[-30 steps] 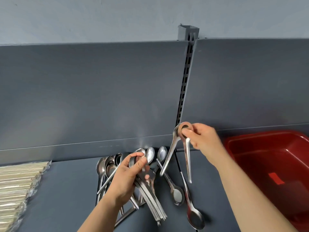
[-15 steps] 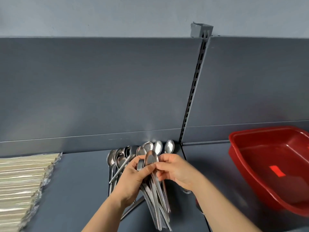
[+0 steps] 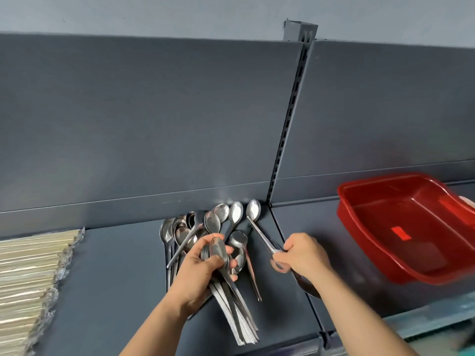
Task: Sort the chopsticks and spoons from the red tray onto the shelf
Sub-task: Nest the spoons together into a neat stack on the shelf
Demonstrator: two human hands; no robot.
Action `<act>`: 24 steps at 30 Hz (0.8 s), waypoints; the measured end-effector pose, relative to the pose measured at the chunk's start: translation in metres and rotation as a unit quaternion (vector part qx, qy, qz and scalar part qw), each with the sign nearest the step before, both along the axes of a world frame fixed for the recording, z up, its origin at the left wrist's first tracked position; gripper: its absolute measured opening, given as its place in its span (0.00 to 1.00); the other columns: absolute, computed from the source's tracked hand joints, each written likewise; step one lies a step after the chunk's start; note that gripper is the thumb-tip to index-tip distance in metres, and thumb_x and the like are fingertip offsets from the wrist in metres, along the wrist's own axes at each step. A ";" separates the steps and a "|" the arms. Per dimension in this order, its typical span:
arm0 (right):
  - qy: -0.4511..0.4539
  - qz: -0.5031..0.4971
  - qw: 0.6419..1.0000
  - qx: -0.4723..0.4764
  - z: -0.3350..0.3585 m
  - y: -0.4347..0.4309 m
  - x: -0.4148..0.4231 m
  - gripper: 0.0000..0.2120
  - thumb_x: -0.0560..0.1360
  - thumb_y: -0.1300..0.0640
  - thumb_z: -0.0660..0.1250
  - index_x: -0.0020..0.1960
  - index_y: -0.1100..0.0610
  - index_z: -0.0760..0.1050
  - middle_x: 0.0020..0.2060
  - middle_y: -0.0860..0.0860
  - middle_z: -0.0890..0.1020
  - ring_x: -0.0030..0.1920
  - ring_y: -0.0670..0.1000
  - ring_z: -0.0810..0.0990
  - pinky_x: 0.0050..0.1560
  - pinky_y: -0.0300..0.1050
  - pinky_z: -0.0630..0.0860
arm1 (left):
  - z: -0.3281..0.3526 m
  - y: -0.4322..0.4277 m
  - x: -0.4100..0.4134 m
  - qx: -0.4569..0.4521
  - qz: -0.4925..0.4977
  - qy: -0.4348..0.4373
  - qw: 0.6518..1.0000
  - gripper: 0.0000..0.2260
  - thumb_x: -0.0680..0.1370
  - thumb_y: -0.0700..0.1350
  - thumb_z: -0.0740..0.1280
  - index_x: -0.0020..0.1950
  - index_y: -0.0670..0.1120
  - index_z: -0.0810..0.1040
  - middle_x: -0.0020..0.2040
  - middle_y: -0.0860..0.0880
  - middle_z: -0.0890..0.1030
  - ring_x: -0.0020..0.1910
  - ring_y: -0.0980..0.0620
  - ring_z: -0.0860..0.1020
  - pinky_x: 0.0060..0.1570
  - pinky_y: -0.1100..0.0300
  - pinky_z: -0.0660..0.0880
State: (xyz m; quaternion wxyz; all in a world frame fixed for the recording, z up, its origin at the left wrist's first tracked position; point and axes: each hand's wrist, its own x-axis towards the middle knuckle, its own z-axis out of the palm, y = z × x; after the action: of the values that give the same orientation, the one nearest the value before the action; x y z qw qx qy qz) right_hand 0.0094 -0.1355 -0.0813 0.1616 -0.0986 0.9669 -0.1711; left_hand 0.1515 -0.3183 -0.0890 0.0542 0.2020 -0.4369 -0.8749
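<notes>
The grey shelf (image 3: 108,278) fills the lower frame; the red tray (image 3: 401,255) at right looks emptied. Left hand (image 3: 203,265) clamps a spoon bundle (image 3: 231,299), handles fanning toward lower centre. Right hand (image 3: 303,255), nearer, pinches a loose spoon (image 3: 259,227) whose bowl points up-left.

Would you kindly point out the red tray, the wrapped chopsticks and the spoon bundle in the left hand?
red tray (image 3: 345,201): head view, left rim.
wrapped chopsticks (image 3: 28,268): head view, middle of stack.
spoon bundle (image 3: 237,312): head view, handles below left hand.
</notes>
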 end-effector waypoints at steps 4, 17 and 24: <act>-0.022 -0.016 0.997 -0.067 -0.007 -0.001 0.001 0.15 0.64 0.59 0.69 0.21 0.56 0.70 0.17 0.49 0.65 0.24 0.49 0.60 0.21 0.38 0.59 | -0.004 -0.001 0.003 0.016 -0.002 -0.003 1.000 0.18 0.76 0.25 0.57 0.60 0.40 0.74 0.48 0.38 0.78 0.38 0.42 0.78 0.37 0.50 0.77; -0.257 -0.037 0.860 -0.440 0.010 -0.026 0.034 0.09 0.76 0.61 0.69 0.49 0.67 0.78 0.31 0.53 0.81 0.30 0.48 0.80 0.30 0.39 0.75 | 0.006 0.009 0.010 -0.026 -0.026 -0.025 0.999 0.22 0.65 0.38 0.77 0.57 0.43 0.76 0.39 0.44 0.80 0.34 0.49 0.79 0.34 0.53 0.78; -0.225 -0.003 0.878 -0.422 0.008 -0.048 0.059 0.04 0.76 0.59 0.67 0.48 0.54 0.80 0.34 0.45 0.83 0.29 0.41 0.75 0.35 0.39 0.72 | 0.008 0.011 0.011 -0.052 -0.031 -0.045 0.997 0.14 0.70 0.30 0.72 0.52 0.44 0.78 0.40 0.44 0.83 0.35 0.47 0.82 0.31 0.56 0.79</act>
State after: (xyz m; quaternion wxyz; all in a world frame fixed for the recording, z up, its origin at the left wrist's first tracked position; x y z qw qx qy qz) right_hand 0.0684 -0.1833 -0.0736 0.3171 -0.1135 0.7407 -0.5813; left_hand 0.1629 -0.3073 -0.0814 0.0178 0.2249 -0.4896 -0.8422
